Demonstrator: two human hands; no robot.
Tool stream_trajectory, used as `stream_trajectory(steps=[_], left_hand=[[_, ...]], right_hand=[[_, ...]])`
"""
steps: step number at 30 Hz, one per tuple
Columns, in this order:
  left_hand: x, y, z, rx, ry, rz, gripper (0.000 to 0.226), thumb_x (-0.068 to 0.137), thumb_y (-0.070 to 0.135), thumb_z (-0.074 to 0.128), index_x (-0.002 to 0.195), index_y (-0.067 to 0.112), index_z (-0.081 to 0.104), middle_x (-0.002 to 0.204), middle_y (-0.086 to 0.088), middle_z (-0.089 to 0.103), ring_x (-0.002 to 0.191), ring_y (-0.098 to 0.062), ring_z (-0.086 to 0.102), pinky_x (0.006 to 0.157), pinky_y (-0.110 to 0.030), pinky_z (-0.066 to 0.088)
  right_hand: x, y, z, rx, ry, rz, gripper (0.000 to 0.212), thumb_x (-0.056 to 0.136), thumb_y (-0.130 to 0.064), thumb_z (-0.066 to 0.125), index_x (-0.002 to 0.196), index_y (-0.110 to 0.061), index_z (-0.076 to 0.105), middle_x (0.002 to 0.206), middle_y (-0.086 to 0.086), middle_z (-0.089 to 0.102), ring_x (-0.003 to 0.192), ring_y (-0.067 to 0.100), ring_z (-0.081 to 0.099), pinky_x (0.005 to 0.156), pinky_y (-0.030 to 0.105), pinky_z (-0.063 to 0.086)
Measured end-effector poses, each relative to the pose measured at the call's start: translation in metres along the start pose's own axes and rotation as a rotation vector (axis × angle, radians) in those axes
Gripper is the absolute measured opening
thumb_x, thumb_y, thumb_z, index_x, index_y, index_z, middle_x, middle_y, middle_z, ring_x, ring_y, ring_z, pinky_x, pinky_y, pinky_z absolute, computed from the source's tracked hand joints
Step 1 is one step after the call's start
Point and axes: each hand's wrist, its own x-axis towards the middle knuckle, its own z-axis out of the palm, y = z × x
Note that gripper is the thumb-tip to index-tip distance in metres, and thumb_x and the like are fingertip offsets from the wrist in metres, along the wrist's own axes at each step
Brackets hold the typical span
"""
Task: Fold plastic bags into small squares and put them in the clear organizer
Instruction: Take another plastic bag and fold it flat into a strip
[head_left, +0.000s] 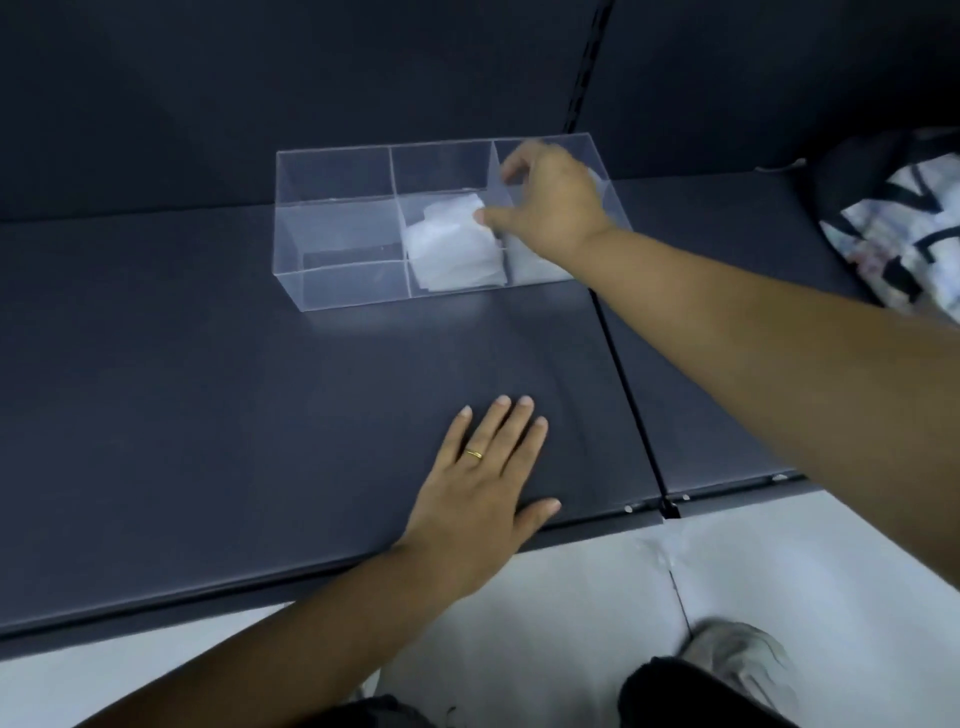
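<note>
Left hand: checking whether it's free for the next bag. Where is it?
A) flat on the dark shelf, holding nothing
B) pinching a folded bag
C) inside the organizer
A: the left hand lies with straight fingers on the dark shelf, apart from the clear organizer, and holds nothing.

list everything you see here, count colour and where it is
clear organizer: 1, transparent, far middle of the shelf
folded plastic bags: small stack, count unclear, white, organizer's middle front compartment
shelf: 1, dark grey, under the organizer
patterned fabric: 1, black and white, right edge
floor: light grey, below shelf edge
shoe: 1, grey, bottom right
ring: 1, gold, on left hand
left hand: flat on shelf, near edge
right hand: over organizer's right side, thumb touching the bags
</note>
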Motion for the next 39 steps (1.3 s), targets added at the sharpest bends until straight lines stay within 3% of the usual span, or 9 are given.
stream_trajectory(steps=[5,9,11,15,24,27,31,35,39], left_hand=[[-0.001,0.0,0.004,0.031,-0.015,-0.005,0.073,0.095,0.059,0.008,0.153,0.016,0.016,0.161,-0.004,0.012,0.148,-0.022,0.008,0.119,-0.048,0.012],[-0.001,-0.001,0.006,0.029,0.01,0.029,0.071,0.097,0.057,0.015,0.151,0.012,0.026,0.158,-0.007,0.022,0.146,-0.024,0.019,0.116,-0.049,0.016],[-0.001,-0.002,0.006,0.049,0.03,0.035,0.071,0.097,0.057,0.015,0.15,0.011,0.026,0.158,-0.008,0.023,0.146,-0.024,0.02,0.116,-0.049,0.017],[-0.001,0.0,0.007,0.071,0.047,0.034,0.072,0.097,0.057,0.013,0.151,0.01,0.025,0.158,-0.007,0.021,0.146,-0.022,0.017,0.118,-0.046,0.013],[0.0,0.009,-0.007,-0.06,0.003,0.028,0.085,0.09,0.069,0.001,0.15,0.014,0.024,0.159,-0.002,0.016,0.148,-0.018,0.009,0.119,-0.045,0.007],[0.0,0.02,-0.022,-0.428,-0.151,0.091,0.09,0.074,0.089,0.012,0.146,0.035,0.021,0.158,0.015,0.011,0.146,0.0,-0.003,0.119,-0.029,-0.003],[-0.006,0.041,-0.051,-0.896,-0.443,0.076,0.055,0.067,0.067,0.07,0.118,0.052,0.057,0.117,0.029,0.062,0.114,0.01,0.053,0.095,-0.01,0.037],[0.001,0.028,-0.073,-1.089,-0.191,-0.089,0.019,0.072,0.035,0.071,0.076,0.017,0.074,0.071,-0.009,0.071,0.066,-0.01,0.06,0.066,-0.022,0.046],[0.013,-0.008,-0.092,-1.263,-0.038,-0.263,0.013,0.075,0.026,0.068,0.067,0.017,0.074,0.053,0.001,0.057,0.048,-0.004,0.046,0.052,-0.011,0.041]], right_hand=[[-0.147,0.05,-0.048,0.13,0.244,-0.266,0.021,0.094,-0.028,0.058,0.084,-0.009,0.06,0.077,-0.004,0.049,0.069,0.01,0.046,0.064,0.018,0.037],[-0.294,0.127,-0.032,0.069,0.166,0.026,0.033,0.094,-0.037,0.05,0.069,-0.016,0.053,0.07,-0.009,0.046,0.064,0.011,0.047,0.059,0.027,0.037],[-0.329,0.166,-0.002,-0.053,-0.05,0.238,0.029,0.088,-0.045,0.06,0.099,-0.019,0.066,0.106,-0.002,0.06,0.098,0.019,0.059,0.08,0.032,0.047],[-0.326,0.217,0.048,-0.333,-0.469,0.215,0.079,0.089,-0.062,0.046,0.152,-0.029,0.013,0.161,0.001,0.01,0.148,0.025,0.005,0.12,0.043,0.006],[-0.338,0.182,0.053,-0.029,-0.587,0.066,0.024,0.094,-0.035,0.053,0.107,-0.016,0.062,0.11,0.006,0.06,0.101,0.025,0.058,0.083,0.034,0.046],[-0.333,0.141,0.015,0.252,-0.525,-0.027,0.022,0.084,-0.044,0.063,0.089,-0.023,0.066,0.09,-0.004,0.061,0.085,0.012,0.058,0.075,0.029,0.047],[-0.297,0.111,-0.043,0.478,-0.326,0.024,0.03,0.085,-0.039,0.068,0.063,-0.021,0.059,0.067,-0.007,0.053,0.062,0.005,0.052,0.062,0.024,0.041],[-0.25,0.118,-0.071,0.578,-0.096,0.206,0.046,0.092,-0.035,0.06,0.065,0.002,0.054,0.067,0.01,0.047,0.061,0.018,0.046,0.06,0.034,0.039],[-0.205,0.129,-0.071,0.685,0.111,0.386,0.062,0.091,-0.043,0.061,0.063,0.009,0.045,0.059,0.011,0.039,0.053,0.02,0.037,0.053,0.03,0.034]])
